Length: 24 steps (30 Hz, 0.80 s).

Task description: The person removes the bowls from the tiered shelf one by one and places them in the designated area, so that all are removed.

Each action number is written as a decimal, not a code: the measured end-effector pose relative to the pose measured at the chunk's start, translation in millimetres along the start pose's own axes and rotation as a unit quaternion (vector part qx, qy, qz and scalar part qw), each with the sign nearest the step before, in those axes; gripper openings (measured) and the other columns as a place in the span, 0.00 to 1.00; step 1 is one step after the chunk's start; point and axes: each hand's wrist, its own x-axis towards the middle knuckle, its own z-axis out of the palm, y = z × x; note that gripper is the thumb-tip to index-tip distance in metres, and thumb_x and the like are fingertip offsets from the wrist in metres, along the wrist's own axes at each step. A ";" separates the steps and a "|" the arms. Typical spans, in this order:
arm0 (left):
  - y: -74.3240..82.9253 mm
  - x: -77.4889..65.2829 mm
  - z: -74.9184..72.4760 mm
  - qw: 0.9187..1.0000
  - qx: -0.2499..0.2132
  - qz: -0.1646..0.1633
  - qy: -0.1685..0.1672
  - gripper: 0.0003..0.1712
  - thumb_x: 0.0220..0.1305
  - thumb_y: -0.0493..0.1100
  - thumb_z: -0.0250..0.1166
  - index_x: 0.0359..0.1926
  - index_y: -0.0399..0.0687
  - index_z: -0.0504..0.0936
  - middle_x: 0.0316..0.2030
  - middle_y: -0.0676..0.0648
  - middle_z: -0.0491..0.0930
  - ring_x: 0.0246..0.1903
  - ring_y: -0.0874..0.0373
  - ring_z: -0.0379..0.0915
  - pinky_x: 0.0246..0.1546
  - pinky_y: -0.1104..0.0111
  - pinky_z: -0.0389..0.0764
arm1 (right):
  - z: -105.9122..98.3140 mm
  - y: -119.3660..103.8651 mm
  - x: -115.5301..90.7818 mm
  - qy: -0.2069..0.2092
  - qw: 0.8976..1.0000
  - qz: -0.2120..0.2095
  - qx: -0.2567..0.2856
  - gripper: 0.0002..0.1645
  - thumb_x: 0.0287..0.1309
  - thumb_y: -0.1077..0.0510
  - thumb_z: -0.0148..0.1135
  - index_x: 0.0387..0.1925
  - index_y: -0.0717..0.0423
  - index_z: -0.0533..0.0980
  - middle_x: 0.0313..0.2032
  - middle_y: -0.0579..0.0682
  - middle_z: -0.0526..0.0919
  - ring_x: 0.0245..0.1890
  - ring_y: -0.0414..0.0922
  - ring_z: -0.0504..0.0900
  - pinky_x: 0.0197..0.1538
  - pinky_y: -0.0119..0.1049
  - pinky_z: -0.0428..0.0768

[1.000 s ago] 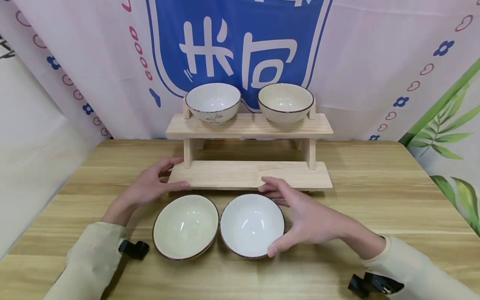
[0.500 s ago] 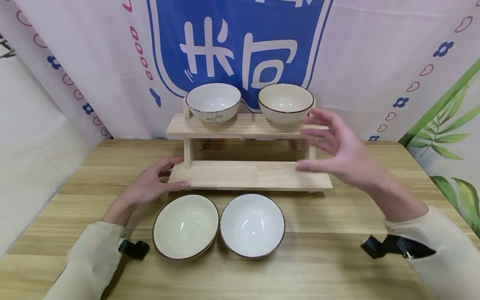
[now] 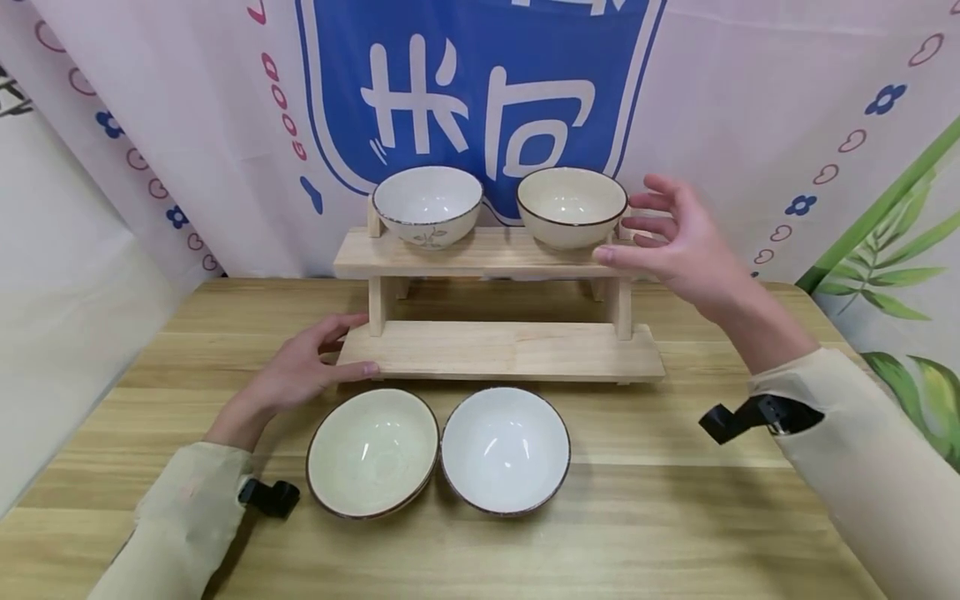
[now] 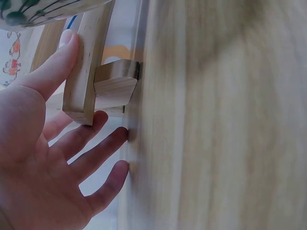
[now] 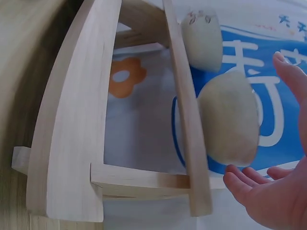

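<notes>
My left hand holds the left end of the lower board of a two-tier wooden stand. In the left wrist view its thumb lies on the board, with the index fingertip at the board's other side and the remaining fingers spread. My right hand is at the right end of the upper board, its fingers spread beside a cream bowl with a brown rim. The right wrist view shows the fingers close to that bowl; contact is unclear. Left of it stands a white bowl with a leaf pattern outside.
On the table, before the stand, a pale green bowl and a white bowl sit side by side. A printed curtain hangs right behind the stand.
My right hand has left the white bowl on the table and gone up and to the right, to beside the cream bowl on the upper board. The left hand and bowls stay put.
</notes>
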 end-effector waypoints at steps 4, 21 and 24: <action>0.7 -1.5 -0.3 1.000 0.001 -0.007 0.001 0.53 0.68 0.59 0.75 0.84 0.49 0.60 0.79 0.31 0.63 0.75 0.29 0.65 0.72 0.35 0.70 | 4.8 1.7 13.9 -0.005 1.000 0.016 0.006 0.72 0.59 0.47 0.82 0.87 0.46 0.40 0.84 0.54 0.54 0.82 0.55 0.62 0.81 0.55 0.68; 2.2 1.9 -1.2 1.000 0.011 -0.016 -0.003 0.54 0.67 0.62 0.75 0.84 0.50 0.60 0.81 0.33 0.60 0.76 0.28 0.62 0.74 0.33 0.67 | 25.0 4.8 52.2 -0.009 1.000 -0.009 0.022 0.65 0.55 0.52 0.84 0.82 0.55 0.51 0.74 0.57 0.69 0.71 0.49 0.71 0.80 0.46 0.67; 1.1 0.9 -1.7 1.000 0.011 -0.016 -0.002 0.54 0.67 0.62 0.75 0.84 0.49 0.60 0.81 0.33 0.60 0.76 0.28 0.62 0.73 0.33 0.67 | 28.6 3.6 56.2 -0.003 1.000 0.005 0.019 0.71 0.54 0.52 0.84 0.85 0.54 0.46 0.77 0.57 0.65 0.74 0.50 0.68 0.82 0.46 0.63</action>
